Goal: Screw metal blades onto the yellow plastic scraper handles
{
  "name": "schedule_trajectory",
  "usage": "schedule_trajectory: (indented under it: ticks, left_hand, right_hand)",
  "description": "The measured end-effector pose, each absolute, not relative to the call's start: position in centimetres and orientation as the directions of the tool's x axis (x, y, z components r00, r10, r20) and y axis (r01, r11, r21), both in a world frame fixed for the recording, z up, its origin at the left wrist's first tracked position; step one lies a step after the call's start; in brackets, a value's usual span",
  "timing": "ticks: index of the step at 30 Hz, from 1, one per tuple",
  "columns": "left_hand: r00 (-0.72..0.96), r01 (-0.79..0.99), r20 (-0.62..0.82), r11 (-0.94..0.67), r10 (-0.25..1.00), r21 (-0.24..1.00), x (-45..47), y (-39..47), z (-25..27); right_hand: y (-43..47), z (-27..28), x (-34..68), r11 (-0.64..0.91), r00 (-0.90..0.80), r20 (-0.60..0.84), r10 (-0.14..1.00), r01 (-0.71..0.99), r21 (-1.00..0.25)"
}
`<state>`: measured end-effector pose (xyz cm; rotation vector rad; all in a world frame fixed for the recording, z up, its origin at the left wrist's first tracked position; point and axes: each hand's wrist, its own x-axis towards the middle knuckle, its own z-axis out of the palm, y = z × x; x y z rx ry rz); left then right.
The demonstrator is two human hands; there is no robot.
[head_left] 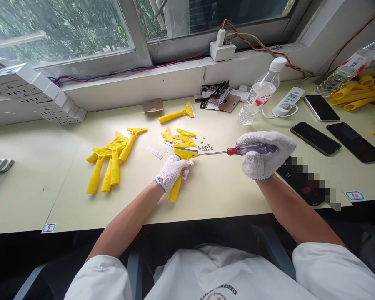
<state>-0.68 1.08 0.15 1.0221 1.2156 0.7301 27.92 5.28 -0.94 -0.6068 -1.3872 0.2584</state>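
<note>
My left hand (173, 171), in a white knit glove, is closed around a yellow scraper (176, 191) just below its head. A metal blade edge shows along the scraper's top. My right hand (264, 155), also gloved, grips the clear handle of a screwdriver (212, 153) with a red collar. The shaft lies level, and its tip meets the right side of the scraper's head. Just behind are several yellow head plates (184, 138), small metal screws or nuts (205, 147) and thin blades (154, 151).
Several yellow scraper handles (114, 166) lie to the left. A finished-looking scraper (178, 113) rests behind. Further right stand a water bottle (258, 91), a power strip (288, 101) and phones (315, 137). White boxes (34, 93) are stacked far left; more yellow handles (359, 92) lie far right.
</note>
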Motion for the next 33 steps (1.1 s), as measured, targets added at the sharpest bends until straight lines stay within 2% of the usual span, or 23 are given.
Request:
schedule_trajectory:
  ticks: [3,6,10,12,16,19,25,30,33]
  left_hand:
    - [0.22,0.061,-0.391,0.387,0.894,0.92,-0.7,1.2,-0.1]
    - [0.223,0.036,-0.384,0.386,0.896,0.922,-0.6,1.2,-0.3]
    - [0.221,0.031,-0.383,0.386,0.897,0.922,-0.6,1.3,-0.5]
    - [0.218,0.024,-0.382,0.386,0.898,0.922,-0.6,1.2,-0.4]
    - [0.214,0.036,-0.398,0.4,0.892,0.916,-0.6,1.2,-0.2]
    - [0.216,0.042,-0.392,0.393,0.894,0.919,-0.6,1.2,-0.4]
    - [0.217,0.05,-0.389,0.387,0.896,0.921,-0.8,1.2,-0.9]
    - [0.22,0.068,-0.383,0.377,0.897,0.924,-0.9,1.1,-0.7]
    - [0.224,0.078,-0.384,0.376,0.896,0.923,-1.0,1.1,-0.7]
  right_hand:
    - [5.8,-1.3,28.6,0.869,0.133,0.921,0.366,0.305,-0.39]
    - [6.1,-0.9,28.5,0.838,0.133,0.919,0.372,0.377,-0.394]
    - [6.0,0.0,28.8,0.714,0.177,0.951,0.253,0.629,-0.307]
    - [5.8,0.4,29.2,0.672,0.144,0.958,0.246,0.687,-0.276]
    - [5.7,1.1,29.4,0.807,0.075,0.937,0.342,0.488,-0.333]
    - [5.6,1.3,28.6,0.832,0.072,0.914,0.4,0.39,-0.395]
    - [5.5,0.9,27.3,0.846,0.167,0.91,0.378,0.338,-0.413]
    - [5.9,0.6,29.0,0.704,0.25,0.86,0.445,0.495,-0.509]
    - [6.1,0.9,29.6,0.71,0.232,0.825,0.515,0.423,-0.562]
